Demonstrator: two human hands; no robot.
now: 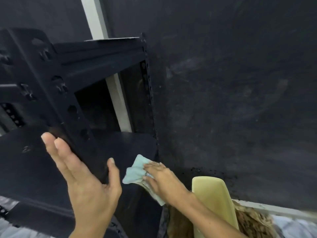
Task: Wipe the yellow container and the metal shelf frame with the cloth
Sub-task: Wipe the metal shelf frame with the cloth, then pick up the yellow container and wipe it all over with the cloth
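A black metal shelf frame [56, 86] with slotted uprights fills the left half of the view. My right hand [163, 181] presses a light blue cloth [135, 170] flat against the shelf board [120, 148], close to the rear right upright [151, 100]. My left hand [82, 182] is open with fingers spread, its palm resting against the front upright and the board's edge. The pale yellow container [212, 194] stands at the lower right, beside my right forearm and partly behind it.
A dark, dusty wall [231, 91] rises right behind the shelf. A white strip [94, 18] runs down the wall behind the frame. Brown patterned material [252, 220] lies by the container at the bottom right.
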